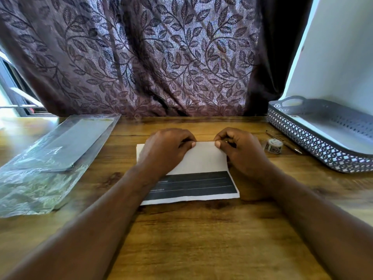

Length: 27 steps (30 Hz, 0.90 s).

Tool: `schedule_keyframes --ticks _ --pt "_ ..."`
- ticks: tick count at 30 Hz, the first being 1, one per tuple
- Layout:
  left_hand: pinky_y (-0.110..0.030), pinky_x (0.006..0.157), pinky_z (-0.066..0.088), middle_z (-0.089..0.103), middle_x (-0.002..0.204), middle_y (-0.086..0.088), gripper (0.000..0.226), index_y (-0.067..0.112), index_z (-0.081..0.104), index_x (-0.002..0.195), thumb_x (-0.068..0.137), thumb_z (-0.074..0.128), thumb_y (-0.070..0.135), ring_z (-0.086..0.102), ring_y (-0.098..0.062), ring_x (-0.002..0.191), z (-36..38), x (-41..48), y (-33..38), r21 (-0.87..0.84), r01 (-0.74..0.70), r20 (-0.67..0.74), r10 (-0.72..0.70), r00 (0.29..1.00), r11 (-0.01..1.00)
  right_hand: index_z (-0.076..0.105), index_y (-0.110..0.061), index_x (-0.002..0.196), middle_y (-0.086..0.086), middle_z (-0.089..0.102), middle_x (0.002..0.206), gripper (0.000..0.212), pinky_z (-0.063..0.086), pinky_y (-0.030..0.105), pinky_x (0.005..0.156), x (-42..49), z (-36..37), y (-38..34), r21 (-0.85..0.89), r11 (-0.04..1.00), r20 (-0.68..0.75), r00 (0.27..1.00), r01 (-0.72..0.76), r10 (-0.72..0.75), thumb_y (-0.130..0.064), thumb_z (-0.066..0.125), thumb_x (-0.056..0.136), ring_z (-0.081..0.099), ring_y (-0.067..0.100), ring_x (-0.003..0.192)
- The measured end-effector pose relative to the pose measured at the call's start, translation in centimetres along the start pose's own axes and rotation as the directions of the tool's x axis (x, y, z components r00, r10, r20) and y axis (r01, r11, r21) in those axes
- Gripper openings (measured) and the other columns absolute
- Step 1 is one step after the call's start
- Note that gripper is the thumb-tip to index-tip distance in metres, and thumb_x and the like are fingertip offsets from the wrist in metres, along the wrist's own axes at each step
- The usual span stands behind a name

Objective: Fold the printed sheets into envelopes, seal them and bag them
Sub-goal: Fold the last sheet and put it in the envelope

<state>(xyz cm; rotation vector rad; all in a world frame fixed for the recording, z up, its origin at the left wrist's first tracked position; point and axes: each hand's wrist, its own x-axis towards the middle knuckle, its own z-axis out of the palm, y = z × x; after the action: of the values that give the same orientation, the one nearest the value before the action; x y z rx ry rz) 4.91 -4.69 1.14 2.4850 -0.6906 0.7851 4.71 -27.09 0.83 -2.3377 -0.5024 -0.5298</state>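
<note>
A printed sheet [203,158] is laid at the middle of the table [191,239]. Its far folded edge is pinched by the left hand [165,150] and the right hand [240,152], with fingers curled and thumbs close together. Folding appears to be the step in hand. Next, the crease would need to be pressed flat outward. A tape roll [273,145] and clear bags [50,158] are set nearby.

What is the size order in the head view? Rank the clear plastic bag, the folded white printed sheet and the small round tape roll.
1. clear plastic bag, largest, though cut off at the left edge
2. white printed sheet
3. small round tape roll, clearly smallest
</note>
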Motion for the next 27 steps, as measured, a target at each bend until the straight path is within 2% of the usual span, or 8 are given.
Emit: schedule_keyframes --ticks 6,10,12,17,20,22,25,27 --pt "-0.035 0.072 0.056 0.073 0.088 0.018 0.024 0.034 0.071 0.092 0.085 0.055 0.051 0.067 -0.008 0.081 -0.8 0.0 -3.0 -0.009 0.19 -0.017 -0.19 0.982 0.982 0.069 -0.023 0.092 -0.011 0.067 0.086 0.006 0.041 0.017 0.065 0.7 -1.2 2.3 0.031 0.994 -0.092 0.99 -0.107 0.109 -0.018 0.067 0.095 0.06 0.006 0.079" --pt "-0.032 0.066 0.052 0.071 0.082 0.014 0.01 0.03 0.073 0.087 0.09 0.066 0.036 0.063 -0.009 0.073 -1.2 -0.1 -4.2 -0.038 0.273 -0.061 -0.275 0.96 0.961 0.067 -0.025 0.088 -0.014 0.066 0.079 0.01 0.042 0.022 0.064 0.9 -1.6 3.4 0.06 0.984 -0.134 0.975 -0.168 0.175 -0.019 0.067 0.095 0.059 0.001 0.074" --pt "-0.031 0.063 0.049 0.07 0.078 0.013 0.009 0.028 0.072 0.082 0.09 0.07 0.031 0.064 -0.009 0.07 -1.2 -0.2 -4.3 -0.149 0.35 -0.066 -0.363 0.93 0.925 0.068 -0.024 0.089 -0.01 0.069 0.083 0.008 0.048 0.027 0.07 0.9 -1.7 3.6 0.101 0.977 -0.136 0.971 -0.185 0.198 -0.018 0.067 0.095 0.064 0.009 0.08" --pt "-0.04 0.068 0.059 0.076 0.082 -0.003 0.011 0.016 0.074 0.087 0.088 0.075 0.027 0.071 -0.026 0.073 -1.5 -0.4 -4.3 -0.523 0.447 -0.022 -0.536 0.844 0.725 0.067 -0.027 0.086 0.001 0.075 0.082 0.01 0.06 0.047 0.074 0.9 -2.0 3.4 0.193 0.961 -0.118 0.968 -0.198 0.223 -0.022 0.066 0.095 0.071 0.024 0.078" --pt "-0.024 0.065 0.059 0.077 0.088 -0.001 0.013 0.011 0.074 0.09 0.088 0.074 0.023 0.072 -0.008 0.072 -1.6 -0.4 -4.1 -0.587 0.453 -0.015 -0.568 0.823 0.671 0.069 -0.022 0.087 -0.001 0.075 0.079 0.007 0.06 0.04 0.069 0.8 -2.0 3.2 0.218 0.952 -0.101 0.965 -0.215 0.241 -0.021 0.068 0.095 0.071 0.018 0.073" --pt "-0.029 0.07 0.061 0.078 0.089 -0.002 0.014 0.01 0.074 0.091 0.088 0.073 0.024 0.074 -0.012 0.078 -1.6 -0.4 -3.9 -0.644 0.472 0.025 -0.6 0.8 0.602 0.07 -0.02 0.087 -0.004 0.074 0.079 0.008 0.054 0.033 0.065 0.7 -1.9 3.2 0.225 0.947 -0.09 0.963 -0.228 0.254 -0.021 0.068 0.094 0.068 0.011 0.071" --pt "-0.037 0.076 0.059 0.078 0.091 -0.005 0.014 0.011 0.072 0.092 0.093 0.067 0.024 0.073 -0.022 0.084 -1.8 -0.6 -3.5 -0.776 0.523 0.236 -0.607 0.759 0.353 0.071 -0.018 0.086 -0.003 0.076 0.08 0.009 0.057 0.037 0.069 0.8 -1.8 3.3 0.267 0.931 -0.098 0.953 -0.251 0.285 -0.021 0.069 0.094 0.071 0.015 0.074" --pt "-0.035 0.08 0.057 0.077 0.098 -0.007 0.018 0.011 0.072 0.104 0.097 0.059 0.022 0.07 -0.022 0.088 -1.7 -0.7 -3.4 -0.79 0.544 0.362 -0.501 0.786 0.282 0.071 -0.018 0.085 0.0 0.077 0.079 0.009 0.058 0.041 0.073 0.9 -1.8 3.4 0.305 0.917 -0.099 0.949 -0.259 0.3 -0.02 0.069 0.094 0.072 0.02 0.075"
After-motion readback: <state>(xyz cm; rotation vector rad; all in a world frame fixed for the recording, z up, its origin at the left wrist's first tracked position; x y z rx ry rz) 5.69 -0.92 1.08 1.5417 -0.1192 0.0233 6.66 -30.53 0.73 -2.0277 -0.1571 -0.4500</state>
